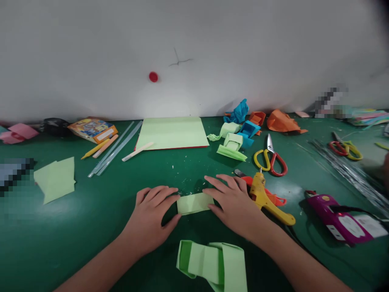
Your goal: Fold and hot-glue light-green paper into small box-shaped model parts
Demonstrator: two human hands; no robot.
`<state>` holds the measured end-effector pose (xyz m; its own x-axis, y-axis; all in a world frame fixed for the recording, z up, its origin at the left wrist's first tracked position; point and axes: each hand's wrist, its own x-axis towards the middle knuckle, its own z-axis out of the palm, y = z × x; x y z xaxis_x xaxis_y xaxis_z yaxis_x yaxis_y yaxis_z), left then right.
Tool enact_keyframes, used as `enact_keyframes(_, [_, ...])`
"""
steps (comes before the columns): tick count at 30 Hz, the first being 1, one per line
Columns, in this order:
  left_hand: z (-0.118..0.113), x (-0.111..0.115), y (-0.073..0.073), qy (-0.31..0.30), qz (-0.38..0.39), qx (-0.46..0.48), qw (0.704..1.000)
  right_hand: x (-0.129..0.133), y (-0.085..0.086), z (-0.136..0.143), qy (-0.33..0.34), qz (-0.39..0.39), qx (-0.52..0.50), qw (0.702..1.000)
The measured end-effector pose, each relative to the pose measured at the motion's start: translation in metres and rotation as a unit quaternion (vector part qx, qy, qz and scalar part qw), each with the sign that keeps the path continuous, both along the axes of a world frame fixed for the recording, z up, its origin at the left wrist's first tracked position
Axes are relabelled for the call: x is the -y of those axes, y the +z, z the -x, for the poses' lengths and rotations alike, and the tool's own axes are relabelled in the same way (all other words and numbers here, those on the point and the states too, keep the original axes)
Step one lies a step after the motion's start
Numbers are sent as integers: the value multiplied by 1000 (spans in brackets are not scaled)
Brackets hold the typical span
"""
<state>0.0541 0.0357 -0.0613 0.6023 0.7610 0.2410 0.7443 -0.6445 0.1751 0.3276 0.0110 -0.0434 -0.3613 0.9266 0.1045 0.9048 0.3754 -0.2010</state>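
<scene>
A folded light-green paper strip (195,203) lies on the green table between my hands. My left hand (154,213) holds its left end, thumb at the near corner and forefinger at the far corner. At the other end, my right hand (235,202) grips the strip between thumb and forefinger, its other fingers spread above. Nearer to me sits a folded light-green paper piece (206,259) with box-like loops, cut off by the bottom edge. Just right of my right hand lies a yellow glue gun (267,200), beside red-and-yellow-handled scissors (270,158).
Light-green paper sheets (173,132) lie at the back, with folded coloured paper pieces (233,141) to their right. Glue sticks (117,148) and cut green paper (57,178) are on the left. A purple power strip (338,219) and second scissors (346,148) lie right.
</scene>
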Motion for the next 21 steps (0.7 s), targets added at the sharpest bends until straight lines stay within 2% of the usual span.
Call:
enact_keyframes(9, [-6, -1, 4, 28, 35, 22, 999, -1, 3, 5, -36, 48, -86, 995])
enact_keyframes(14, [-10, 0, 8, 33, 67, 85, 994, 0, 4, 7, -71, 80, -121, 987])
enact_keyframes(19, [-7, 0, 7, -15, 150, 200, 968, 3, 8, 7, -13, 91, -136, 986])
enact_keyframes(21, [-7, 0, 8, -6, 178, 217, 960, 4, 11, 8, 6, 99, -152, 983])
